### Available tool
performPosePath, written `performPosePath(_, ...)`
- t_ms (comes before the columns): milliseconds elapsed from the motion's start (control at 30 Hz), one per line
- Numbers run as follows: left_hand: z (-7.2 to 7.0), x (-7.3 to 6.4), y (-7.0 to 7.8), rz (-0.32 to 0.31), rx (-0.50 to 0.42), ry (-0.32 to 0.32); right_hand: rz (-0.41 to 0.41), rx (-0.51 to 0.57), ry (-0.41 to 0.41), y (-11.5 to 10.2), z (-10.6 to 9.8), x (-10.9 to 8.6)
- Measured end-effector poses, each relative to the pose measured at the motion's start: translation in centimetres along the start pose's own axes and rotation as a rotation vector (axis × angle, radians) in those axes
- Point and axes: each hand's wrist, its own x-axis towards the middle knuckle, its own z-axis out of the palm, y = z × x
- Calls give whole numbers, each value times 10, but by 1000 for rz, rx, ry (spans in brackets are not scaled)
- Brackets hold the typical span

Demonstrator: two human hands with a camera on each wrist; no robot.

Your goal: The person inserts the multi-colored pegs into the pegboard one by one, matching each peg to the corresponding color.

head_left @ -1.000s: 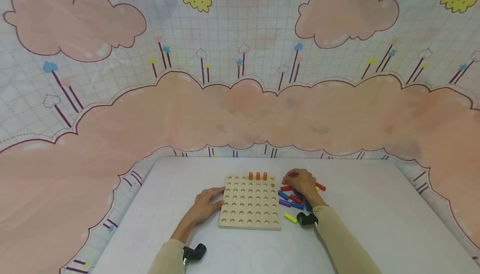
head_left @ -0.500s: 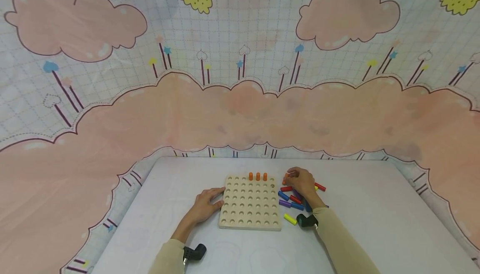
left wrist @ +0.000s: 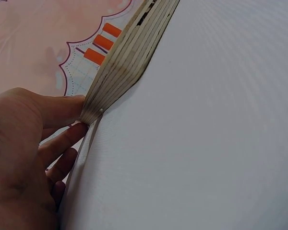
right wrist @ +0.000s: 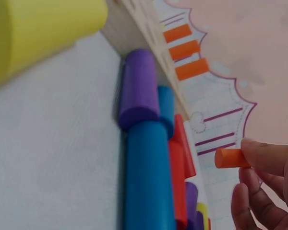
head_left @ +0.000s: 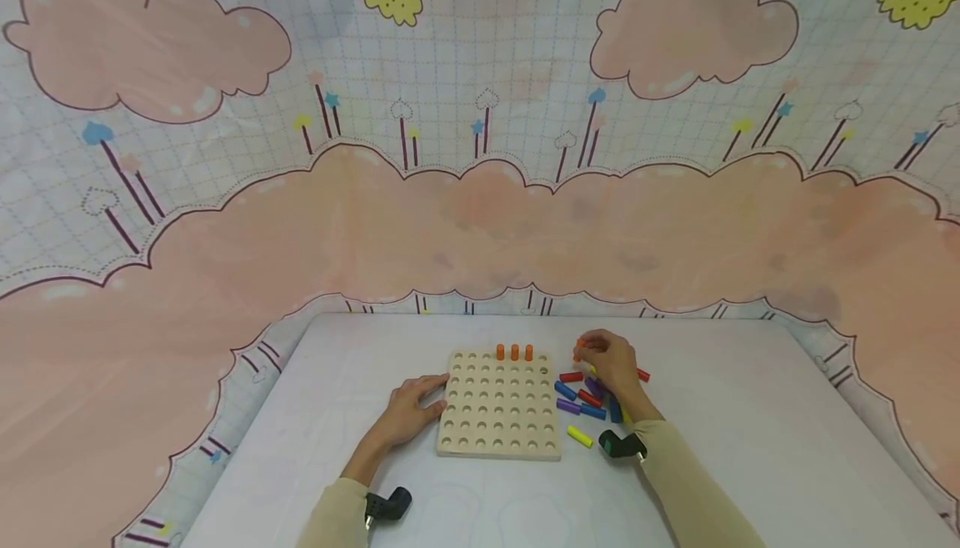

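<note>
A square wooden pegboard (head_left: 491, 404) with rows of round holes lies on the table. Three orange pegs (head_left: 514, 353) stand in its far row. At the board's left edge, my left hand (head_left: 408, 409) rests with thumb and fingertips against the side; the left wrist view shows them touching the board's edge (left wrist: 117, 79). To the right of the board, my right hand (head_left: 611, 362) pinches another orange peg (right wrist: 226, 158) between thumb and fingers, above the loose pegs. In the head view this peg points upward, partly covered by the fingertips.
Loose pegs lie right of the board: a red peg (head_left: 572, 377), a blue peg (head_left: 566, 390), a purple peg (head_left: 568, 407) and several others, some under my right hand. A yellow peg (head_left: 580, 436) lies nearer the front. A patterned cloth (head_left: 480, 231) hangs behind the white table (head_left: 712, 398).
My right hand has lifted the orange peg slightly up from among the loose pegs, and the peg now stands more upright. My left hand stays at the board's edge.
</note>
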Motion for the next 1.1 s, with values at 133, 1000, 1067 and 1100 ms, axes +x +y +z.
performPosePath(133, 0, 0, -1, 1, 6, -1, 11, 38, -14, -3, -1, -5)
performPosePath(1000, 3, 3, 1, -7, -2, 14, 19, 207, -90, -20, 34, -3)
performPosePath(1067, 4, 3, 2, -9, -10, 13, 28, 197, -90, -20, 37, -1)
performPosePath(1100, 4, 3, 2, -10, -13, 13, 30, 192, -92, -20, 38, 0)
